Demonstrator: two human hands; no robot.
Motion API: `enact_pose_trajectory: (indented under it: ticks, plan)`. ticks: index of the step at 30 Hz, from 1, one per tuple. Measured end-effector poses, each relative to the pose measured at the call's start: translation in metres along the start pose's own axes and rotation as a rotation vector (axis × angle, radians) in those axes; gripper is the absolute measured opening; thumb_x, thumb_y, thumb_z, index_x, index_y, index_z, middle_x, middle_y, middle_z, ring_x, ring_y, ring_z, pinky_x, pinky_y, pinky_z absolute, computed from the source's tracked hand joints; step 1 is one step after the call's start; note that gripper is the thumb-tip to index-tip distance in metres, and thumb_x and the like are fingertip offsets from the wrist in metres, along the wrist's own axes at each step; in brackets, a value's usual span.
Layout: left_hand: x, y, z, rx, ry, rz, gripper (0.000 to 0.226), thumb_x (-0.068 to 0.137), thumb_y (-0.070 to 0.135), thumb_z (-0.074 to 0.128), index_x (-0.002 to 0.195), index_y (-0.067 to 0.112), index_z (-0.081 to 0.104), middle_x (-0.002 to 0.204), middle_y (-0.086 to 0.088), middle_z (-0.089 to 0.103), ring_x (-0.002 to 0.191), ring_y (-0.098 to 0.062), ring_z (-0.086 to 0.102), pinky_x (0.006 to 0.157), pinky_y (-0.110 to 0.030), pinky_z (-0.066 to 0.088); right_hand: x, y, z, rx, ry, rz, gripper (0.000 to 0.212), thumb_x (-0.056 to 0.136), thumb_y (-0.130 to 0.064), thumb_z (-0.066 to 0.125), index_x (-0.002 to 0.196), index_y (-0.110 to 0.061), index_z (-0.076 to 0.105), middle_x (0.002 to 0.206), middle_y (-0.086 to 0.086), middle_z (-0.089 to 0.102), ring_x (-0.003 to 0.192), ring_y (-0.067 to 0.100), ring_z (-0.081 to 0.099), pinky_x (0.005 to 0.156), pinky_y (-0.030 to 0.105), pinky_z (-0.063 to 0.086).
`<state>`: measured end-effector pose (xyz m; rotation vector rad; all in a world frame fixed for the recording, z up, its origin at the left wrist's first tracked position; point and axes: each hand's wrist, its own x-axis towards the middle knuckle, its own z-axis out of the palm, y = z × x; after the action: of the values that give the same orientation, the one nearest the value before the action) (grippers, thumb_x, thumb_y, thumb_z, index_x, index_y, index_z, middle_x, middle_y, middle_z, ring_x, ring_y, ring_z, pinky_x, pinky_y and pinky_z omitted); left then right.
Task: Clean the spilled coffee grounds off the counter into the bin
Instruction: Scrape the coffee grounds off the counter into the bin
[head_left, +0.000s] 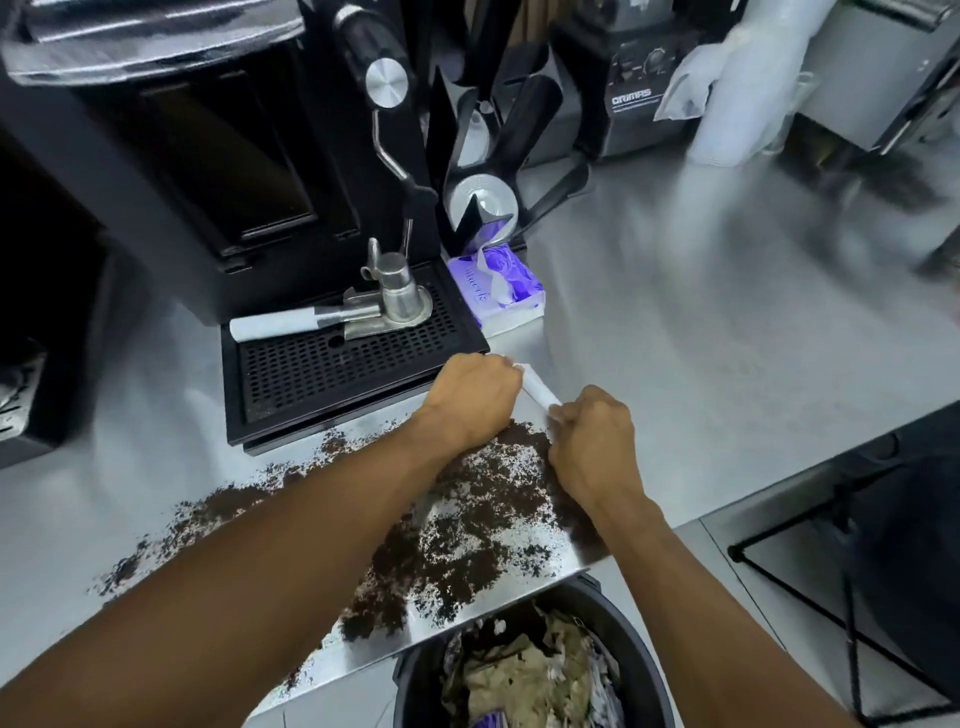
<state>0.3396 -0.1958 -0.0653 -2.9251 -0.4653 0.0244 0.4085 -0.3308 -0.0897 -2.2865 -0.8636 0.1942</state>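
Observation:
Dark coffee grounds (467, 525) lie scattered across the steel counter (701, 332), from the left to its front edge. Below that edge stands a black bin (631, 649) filled with crumpled waste. My left hand (475, 397) and my right hand (595, 434) are both closed on the two ends of a rolled white tissue (537, 389), held just above the far side of the grounds.
A black drip tray (343, 364) of the coffee machine (208, 156) sits just behind the spill, with a portafilter (332, 317) on it. A purple tissue box (498, 296) stands beside the tray. A blender base (639, 88) and plastic bags (737, 88) are at the back.

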Motion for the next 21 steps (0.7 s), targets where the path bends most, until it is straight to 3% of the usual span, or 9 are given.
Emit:
enact_pose_trajectory:
  ticks: [4,8,11,13,16,21]
  plan:
    - [-0.022,-0.010,-0.001,0.000,-0.041,-0.031,0.034,0.091,0.013,0.042,0.124,0.015,0.053,0.108,-0.004,0.066,0.089,-0.029,0.065,0.060,-0.035,0.034,-0.007,-0.010,0.004,0.008,-0.047,-0.019,0.011,0.076,0.011,0.066,0.081,0.003,0.069,0.082,0.013,0.063,0.069,0.021,0.053,0.063,0.025,0.039]
    - [-0.041,-0.018,0.002,0.011,-0.048,-0.037,0.042,0.090,0.015,0.041,0.131,0.014,0.046,0.107,-0.006,0.067,0.086,-0.029,0.064,0.060,-0.035,0.035,-0.012,-0.017,0.009,-0.027,-0.056,-0.060,0.021,0.076,0.011,0.064,0.092,0.002,0.074,0.081,0.007,0.058,0.071,0.018,0.050,0.067,0.023,0.038]
    - [-0.052,-0.026,0.004,0.017,-0.034,-0.038,0.043,0.090,0.014,0.042,0.132,0.014,0.047,0.116,-0.005,0.066,0.090,-0.027,0.062,0.061,-0.035,0.035,-0.018,-0.026,0.012,-0.008,-0.057,-0.078,0.018,0.078,0.011,0.063,0.091,0.004,0.073,0.083,0.010,0.061,0.075,0.026,0.058,0.070,0.029,0.048]
    - [-0.056,-0.029,0.006,0.042,0.000,0.004,0.036,0.090,0.013,0.042,0.124,0.011,0.054,0.120,-0.005,0.064,0.101,-0.025,0.054,0.068,-0.036,0.038,-0.021,-0.032,0.013,0.008,-0.062,-0.067,0.018,0.078,0.013,0.061,0.088,0.005,0.072,0.086,0.015,0.064,0.079,0.030,0.061,0.074,0.032,0.052]
    - [-0.056,-0.028,0.007,0.139,0.070,0.099,0.026,0.092,0.015,0.044,0.102,0.008,0.067,0.099,-0.005,0.066,0.107,-0.026,0.042,0.082,-0.035,0.037,-0.024,-0.036,0.017,0.002,-0.064,-0.071,0.018,0.077,0.013,0.060,0.087,0.004,0.072,0.086,0.014,0.064,0.080,0.030,0.061,0.073,0.029,0.049]
    - [-0.058,-0.030,0.012,0.205,0.136,0.151,0.030,0.093,0.018,0.043,0.094,0.005,0.070,0.094,-0.010,0.063,0.105,-0.029,0.039,0.085,-0.039,0.035,-0.025,-0.036,0.020,-0.020,-0.070,-0.075,0.023,0.076,0.012,0.060,0.091,0.002,0.075,0.087,0.011,0.063,0.075,0.021,0.055,0.072,0.023,0.042]
